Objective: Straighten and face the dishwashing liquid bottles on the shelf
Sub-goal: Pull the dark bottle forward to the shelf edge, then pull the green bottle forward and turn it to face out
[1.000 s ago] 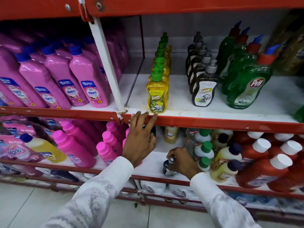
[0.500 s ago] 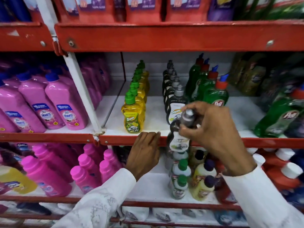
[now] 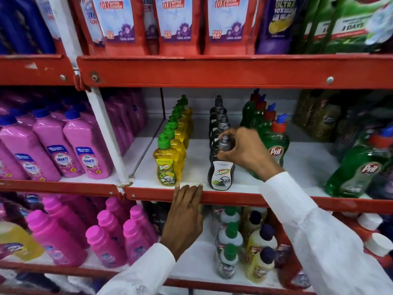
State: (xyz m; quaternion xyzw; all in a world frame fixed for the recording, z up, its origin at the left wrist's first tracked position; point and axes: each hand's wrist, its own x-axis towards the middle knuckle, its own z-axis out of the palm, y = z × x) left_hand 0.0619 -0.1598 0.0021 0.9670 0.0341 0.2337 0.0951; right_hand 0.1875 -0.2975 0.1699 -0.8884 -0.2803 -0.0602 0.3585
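My right hand (image 3: 246, 150) is closed around the grey cap of a dark bottle (image 3: 221, 174), which stands at the front edge of the middle shelf (image 3: 244, 182), at about 12 o'clock from my chest. Its white label faces me. My left hand (image 3: 185, 218) lies flat, fingers together, on the red shelf lip at 7 o'clock from that bottle, holding nothing.

More dark bottles (image 3: 219, 122) run back in a row behind it. A yellow row (image 3: 170, 165) stands at its 9 o'clock and green bottles (image 3: 274, 145) at its 3 o'clock.

To do this step well, I judge I should turn the bottle by its cap until the label sits square to the aisle, keep its base flush with the shelf edge and in line with the row behind, then let go gently so it does not rock.

My right palm hides the bottle's neck and most of the row behind, so I cannot tell whether those labels face front. The right edge of the view is blurred, and the green bottles there are hard to read.
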